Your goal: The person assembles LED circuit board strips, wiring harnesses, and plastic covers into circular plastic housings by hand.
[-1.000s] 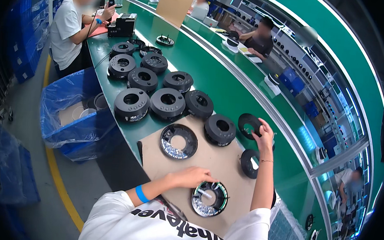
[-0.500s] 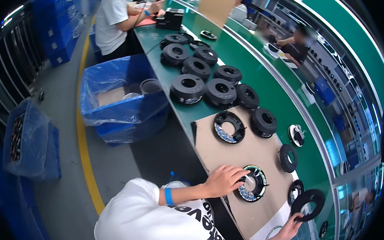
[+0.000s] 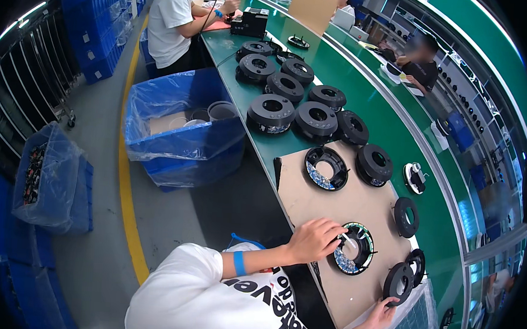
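Note:
My left hand (image 3: 318, 241) is at the rim of a round black housing (image 3: 363, 264) lying on the cardboard; inside it a ring-shaped circuit board shows blue and silver parts. Its fingertips pinch a small white piece (image 3: 345, 236) over the housing's left side; what kind it is I cannot make out. My right hand (image 3: 379, 317) grips a flat black ring cover (image 3: 392, 291) by its lower edge, tilted, at the right side of the cardboard. Just behind that cover stands another black ring part (image 3: 417, 258), partly hidden.
A cardboard sheet (image 3: 298, 197) covers the near bench. An open housing (image 3: 326, 181) and a black ring (image 3: 406, 216) lie there, with several assembled black units (image 3: 317, 118) beyond. A lined blue bin (image 3: 185, 154) stands left of the bench. A co-worker (image 3: 170, 26) works at the far end.
My right hand has lowered the black ring cover and brought it left, toward the cardboard. My left hand stays at the open housing. The whole view has shifted slightly.

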A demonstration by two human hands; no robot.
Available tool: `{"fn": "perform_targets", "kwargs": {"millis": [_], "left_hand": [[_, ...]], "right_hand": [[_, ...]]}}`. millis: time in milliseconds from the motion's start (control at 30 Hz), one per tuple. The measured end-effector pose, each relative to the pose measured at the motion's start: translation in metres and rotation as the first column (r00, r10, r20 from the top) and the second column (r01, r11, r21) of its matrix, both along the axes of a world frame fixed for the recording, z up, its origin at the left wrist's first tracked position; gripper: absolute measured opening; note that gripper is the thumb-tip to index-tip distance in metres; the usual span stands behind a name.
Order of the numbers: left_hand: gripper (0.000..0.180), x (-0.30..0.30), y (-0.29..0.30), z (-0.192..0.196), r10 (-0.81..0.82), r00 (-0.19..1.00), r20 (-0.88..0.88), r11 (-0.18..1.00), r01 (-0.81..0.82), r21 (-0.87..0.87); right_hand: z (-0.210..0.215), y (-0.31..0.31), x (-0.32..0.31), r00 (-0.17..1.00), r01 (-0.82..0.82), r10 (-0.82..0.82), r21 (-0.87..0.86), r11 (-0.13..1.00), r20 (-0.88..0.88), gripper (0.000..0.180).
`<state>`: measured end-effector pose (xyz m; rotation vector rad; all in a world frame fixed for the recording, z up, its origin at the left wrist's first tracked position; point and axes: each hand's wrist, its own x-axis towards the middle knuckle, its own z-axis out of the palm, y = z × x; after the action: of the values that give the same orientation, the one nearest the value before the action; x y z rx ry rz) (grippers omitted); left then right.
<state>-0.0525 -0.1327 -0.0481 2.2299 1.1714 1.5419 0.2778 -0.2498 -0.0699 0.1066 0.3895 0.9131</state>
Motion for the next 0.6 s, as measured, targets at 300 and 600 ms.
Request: {"fn": "perform_targets", "kwargs": {"millis": [300, 600], "left_hand": [[0.029, 0.000, -0.009, 0.004, -0.135, 0.990, -0.034, 0.986, 0.131, -0.100], [0.040, -0.016, 0.001, 0.018, -0.263, 0.962, -0.077, 0.948, 0.243, -0.207]], "right_hand": [[0.036, -0.021, -0.065, 0.799, 0.300, -0.021, -0.368, 0.880, 0.601, 0.034], [0.027, 0.015, -0.067, 0.659, 0.413, -0.038, -0.319, 0.853, 0.751, 0.050]]}}
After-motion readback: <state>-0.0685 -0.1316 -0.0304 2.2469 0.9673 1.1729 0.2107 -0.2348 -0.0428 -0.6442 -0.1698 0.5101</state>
